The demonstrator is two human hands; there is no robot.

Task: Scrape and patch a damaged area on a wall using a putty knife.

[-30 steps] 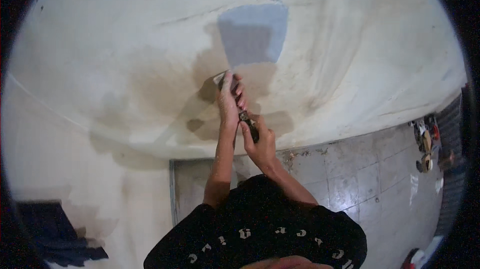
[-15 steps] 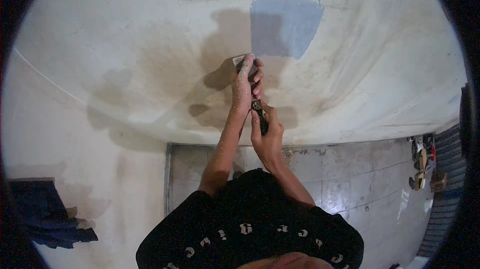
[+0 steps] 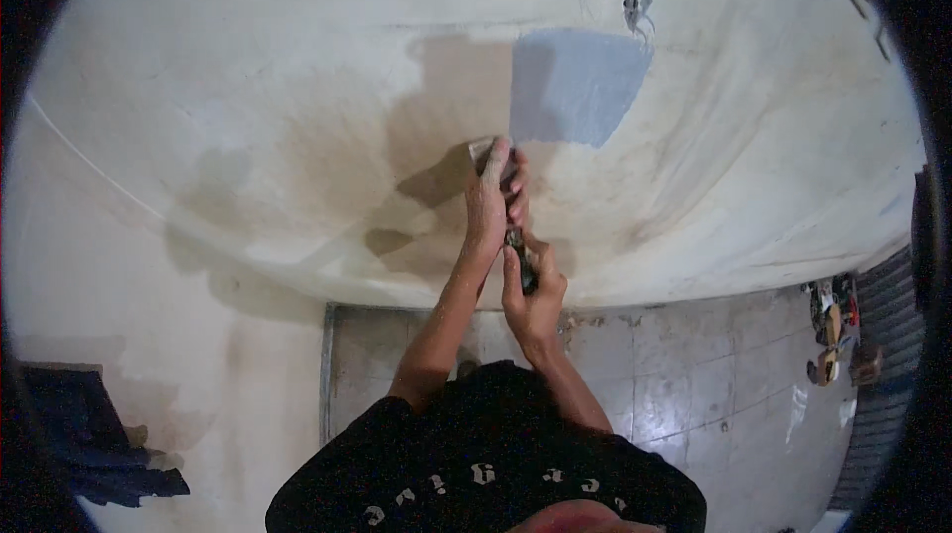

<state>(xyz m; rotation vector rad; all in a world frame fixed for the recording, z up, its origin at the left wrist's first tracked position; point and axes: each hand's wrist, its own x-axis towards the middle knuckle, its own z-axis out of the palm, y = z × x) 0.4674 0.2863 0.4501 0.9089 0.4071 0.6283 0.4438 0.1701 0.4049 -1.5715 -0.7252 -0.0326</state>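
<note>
Both hands are on what looks like a putty knife with a pale, dusty flat blade [image 3: 480,149] and a dark handle [image 3: 527,272]. My left hand [image 3: 485,211] is closed around its upper part, the thumb pointing up along the blade and fingers curled at the right side. Lower down, my right hand [image 3: 536,303] grips the handle between thumb and fingers. Behind the blade tip is the off-white wall [image 3: 327,117], at the lower left corner of a blue-grey patch [image 3: 580,87]. Pale specks dust the left hand and forearm. My left palm hides the tool's middle.
A hole with dark, frayed material [image 3: 640,5] shows in the wall above the patch. Dark cloth [image 3: 94,434] hangs at the left. Grey floor tiles [image 3: 694,374] lie below the wall; assorted items [image 3: 828,330] sit by a corrugated panel [image 3: 878,374] at the right.
The wall, patch and both hands appear lower in the picture, as the view has shifted upward. Both hands keep the same hold, the blade tip still by the patch's corner.
</note>
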